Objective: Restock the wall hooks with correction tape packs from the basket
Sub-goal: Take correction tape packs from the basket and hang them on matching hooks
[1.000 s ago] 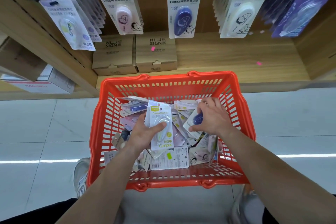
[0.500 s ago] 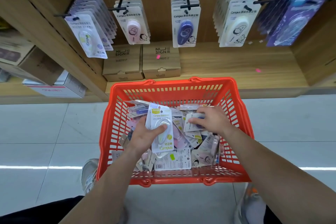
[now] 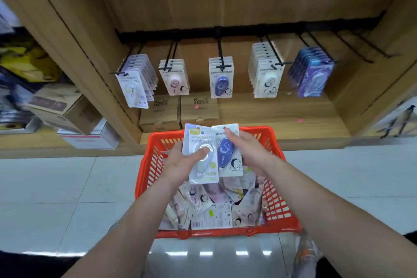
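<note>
Left hand (image 3: 180,162) gripping white-green correction tape pack (image 3: 202,160), right hand (image 3: 250,153) pinching navy pack (image 3: 228,153), both above red basket (image 3: 149,171) far edge.

A: What's on your wooden shelf (image 3: 282,113)?
B: You've got two brown NU SIGN boxes (image 3: 199,113) side by side, and a pink scrap (image 3: 300,120) to their right.
A: And the left bay?
B: A cardboard box (image 3: 63,106), a white carton (image 3: 90,140) beside it, all blurry.

The right hand (image 3: 250,156) has raised a blue pack (image 3: 226,153) beside the left hand's (image 3: 178,162) lifted pale pack (image 3: 200,165).
</note>
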A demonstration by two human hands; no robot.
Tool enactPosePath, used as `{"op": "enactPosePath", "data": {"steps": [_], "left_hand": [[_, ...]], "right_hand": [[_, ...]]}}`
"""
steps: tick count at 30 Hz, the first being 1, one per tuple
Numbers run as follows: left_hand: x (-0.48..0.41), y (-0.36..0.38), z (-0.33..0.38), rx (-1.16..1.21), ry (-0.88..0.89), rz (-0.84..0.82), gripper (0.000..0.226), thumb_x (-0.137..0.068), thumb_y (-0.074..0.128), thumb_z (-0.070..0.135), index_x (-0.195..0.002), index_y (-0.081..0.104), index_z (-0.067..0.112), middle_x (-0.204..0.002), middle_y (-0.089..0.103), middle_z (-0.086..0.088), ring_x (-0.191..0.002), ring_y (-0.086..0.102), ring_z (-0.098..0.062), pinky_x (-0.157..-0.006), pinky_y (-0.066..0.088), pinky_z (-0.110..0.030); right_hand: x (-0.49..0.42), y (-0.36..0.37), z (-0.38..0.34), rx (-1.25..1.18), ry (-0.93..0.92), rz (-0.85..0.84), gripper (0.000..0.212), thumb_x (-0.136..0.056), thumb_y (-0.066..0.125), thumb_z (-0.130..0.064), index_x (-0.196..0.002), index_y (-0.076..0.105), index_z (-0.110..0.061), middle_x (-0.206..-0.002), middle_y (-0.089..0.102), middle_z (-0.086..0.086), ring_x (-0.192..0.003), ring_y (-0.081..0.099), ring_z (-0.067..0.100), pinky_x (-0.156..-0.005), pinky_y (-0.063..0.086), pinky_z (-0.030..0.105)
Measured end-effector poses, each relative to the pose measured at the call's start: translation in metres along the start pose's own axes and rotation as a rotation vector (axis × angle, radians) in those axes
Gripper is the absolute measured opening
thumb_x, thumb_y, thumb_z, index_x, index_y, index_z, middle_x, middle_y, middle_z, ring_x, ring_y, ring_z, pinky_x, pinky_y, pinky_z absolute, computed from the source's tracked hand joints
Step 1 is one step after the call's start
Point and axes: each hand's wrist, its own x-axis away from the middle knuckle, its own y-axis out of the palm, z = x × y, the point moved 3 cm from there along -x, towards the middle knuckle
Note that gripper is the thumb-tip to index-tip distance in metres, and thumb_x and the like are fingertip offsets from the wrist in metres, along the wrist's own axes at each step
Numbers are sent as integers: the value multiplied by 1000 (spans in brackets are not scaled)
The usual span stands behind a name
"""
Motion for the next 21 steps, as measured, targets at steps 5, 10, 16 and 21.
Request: {"op": "enactPosePath", "data": {"steps": [5, 10, 16, 21], "left_hand": [[16, -7, 60, -15, 91, 20, 44, -81, 86, 30, -118, 67, 17, -109, 78, -3, -92, 77, -20, -71, 62, -34], [24, -38, 109, -123, 135, -4, 52, -76, 90, 37, -118, 65, 19, -106, 79, 0, -91, 78, -22, -81, 63, -44], [21, -57, 116, -125, 120, -11, 51, -79, 88, 33, -121, 62, 17, -104, 79, 0, -85, 79, -20, -68, 63, -36], [6, -48, 119, -66, 132, -3, 50, -81, 86, 34, -123, 62, 20, -106, 79, 3, -87, 78, -19, -64, 62, -34]], "right_hand": [[15, -1, -56, 93, -125, -17, 38, -84, 61, 12, -111, 64, -14, -101, 77, 7, -90, 72, 20, -75, 58, 32], [13, -35, -101, 131, -146, 81, 33, -87, 78, -4, -117, 66, -4, -107, 78, 12, -99, 76, 32, -93, 58, 56], [-16, -43, -107, 273, -160, 204, 25, -91, 78, -26, -109, 63, -15, -98, 80, 5, -87, 78, 23, -83, 63, 51], [-47, -33, -112, 216, -226, 316, 21, -96, 72, -23, -110, 60, -13, -102, 78, 2, -92, 76, 21, -86, 61, 49]]}}
